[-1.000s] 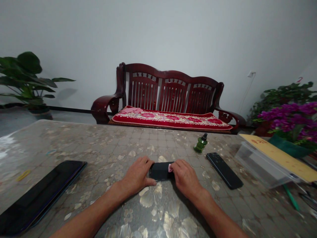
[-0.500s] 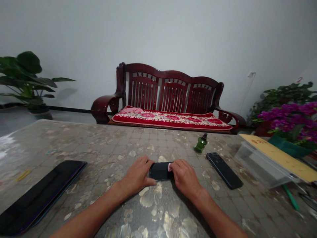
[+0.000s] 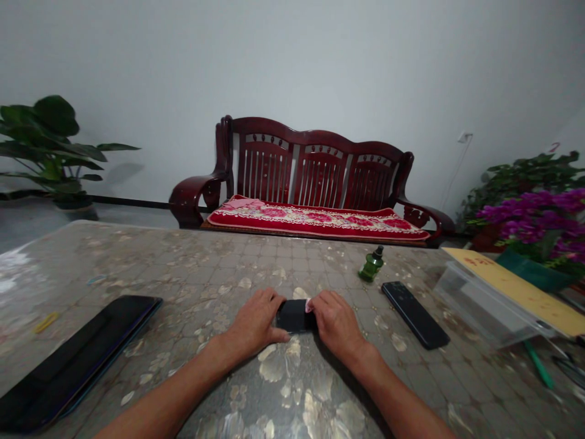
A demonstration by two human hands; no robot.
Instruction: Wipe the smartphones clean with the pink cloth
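A dark, flat phone (image 3: pixel 292 316) lies sideways on the patterned tablecloth in front of me. My left hand (image 3: pixel 260 317) grips its left end, thumb along the near edge and fingers at the far edge. In my right hand (image 3: pixel 334 318) a small pink cloth (image 3: pixel 309 305) is pinched, its tip pressed to the right part of the phone's dark face. The fingers of that hand are curled and cover the phone's right end. Most of the cloth is hidden under them.
A green spray bottle (image 3: pixel 371 264) and a black phone (image 3: pixel 415 314) are to the right. Beyond them stands a clear plastic box (image 3: pixel 484 308) with a yellow folder (image 3: pixel 516 286) on top. A large dark tablet (image 3: pixel 77 360) and a yellow band (image 3: pixel 46 322) lie left.
My right hand has slid slightly left across the phone with the pink cloth. My left hand keeps its hold, and the phone stays in place.
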